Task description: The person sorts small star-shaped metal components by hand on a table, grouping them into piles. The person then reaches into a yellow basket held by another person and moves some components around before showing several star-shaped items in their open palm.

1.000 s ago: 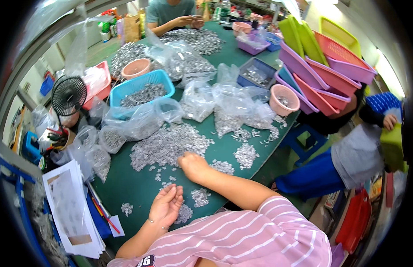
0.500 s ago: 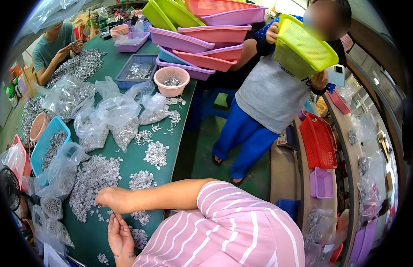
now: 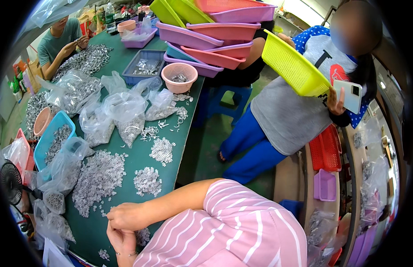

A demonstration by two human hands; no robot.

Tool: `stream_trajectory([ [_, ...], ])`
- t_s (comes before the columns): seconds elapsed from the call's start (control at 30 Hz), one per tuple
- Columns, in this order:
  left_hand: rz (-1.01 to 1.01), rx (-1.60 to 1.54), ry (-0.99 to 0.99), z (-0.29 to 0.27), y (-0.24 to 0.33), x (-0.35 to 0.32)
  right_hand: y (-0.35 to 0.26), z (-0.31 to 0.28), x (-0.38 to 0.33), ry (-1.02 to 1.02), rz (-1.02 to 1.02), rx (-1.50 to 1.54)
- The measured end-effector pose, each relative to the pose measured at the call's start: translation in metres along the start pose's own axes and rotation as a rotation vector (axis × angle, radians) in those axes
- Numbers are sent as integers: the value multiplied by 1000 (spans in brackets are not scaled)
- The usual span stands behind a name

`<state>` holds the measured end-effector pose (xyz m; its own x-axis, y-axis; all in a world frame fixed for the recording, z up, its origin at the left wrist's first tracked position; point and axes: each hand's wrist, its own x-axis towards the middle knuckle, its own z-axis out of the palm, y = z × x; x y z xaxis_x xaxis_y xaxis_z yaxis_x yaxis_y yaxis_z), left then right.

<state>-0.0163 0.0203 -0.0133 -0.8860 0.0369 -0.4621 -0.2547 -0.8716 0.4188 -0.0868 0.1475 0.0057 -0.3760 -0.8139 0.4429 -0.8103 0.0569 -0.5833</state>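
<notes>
Watching remotely, I favour light pinches as right hand overlaps left hand, grasp indiscernible, grey pieces heaped at their eleven o'clock.

- The right hand has drawn back from the edge of the big pile and now overlaps the left hand.
- The left fingers, visible half a second ago, are now mostly hidden behind it.
- The co-worker's green basket has swung aside, uncovering more of their shirt.
- More of their phone shows.
- Since a second ago, the view has turned rightward.
</notes>
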Motion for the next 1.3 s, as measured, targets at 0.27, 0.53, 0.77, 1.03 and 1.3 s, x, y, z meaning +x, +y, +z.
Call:
stream_trajectory([
  [0.27, -33, -13, -75, 6, 2, -2, -3, -1, -3, 25, -32, -104],
  [0.53, -46, -19, -48, 20, -1, -7, -1, 1, -8, 78, 16, -146],
  [0.77, -6, 18, -61, 25, -6, -11, -10, -9, -12, 127, -87, -227],
  [1.03, -80, 2, 37, 37, -12, -11, -6, -16, -21, 8, -69, -378],
  [1.3, -104, 17, -62, 38, -16, -8, -6, -17, -29, 184, -148, -172],
])
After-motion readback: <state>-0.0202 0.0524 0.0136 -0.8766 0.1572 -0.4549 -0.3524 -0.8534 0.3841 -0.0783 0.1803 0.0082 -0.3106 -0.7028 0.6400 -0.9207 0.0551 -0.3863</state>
